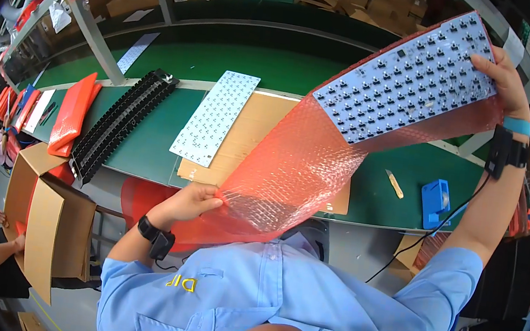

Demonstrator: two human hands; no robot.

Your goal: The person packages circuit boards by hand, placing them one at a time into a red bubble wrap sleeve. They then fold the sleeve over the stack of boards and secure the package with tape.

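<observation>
A white keyboard circuit board (414, 81), dotted with rows of small black parts, lies tilted against a sheet of red bubble wrap (298, 163). My right hand (502, 75) grips the board and wrap together at their far right end, raised above the bench. Lower left, my left hand (196, 205) pinches the wrap's edge, and the sheet stretches between both hands. Beneath, a second white board (215, 120) rests partly on a flat piece of cardboard (264, 116), left of the wrap.
On the green bench (379, 206) are a yellow-handled cutter (394, 184) and a blue tape dispenser (435, 204). A long black slotted rack (123, 125) and red wrapped packs (74, 112) stand left. Another person's hands (17, 242) touch an open carton (46, 224).
</observation>
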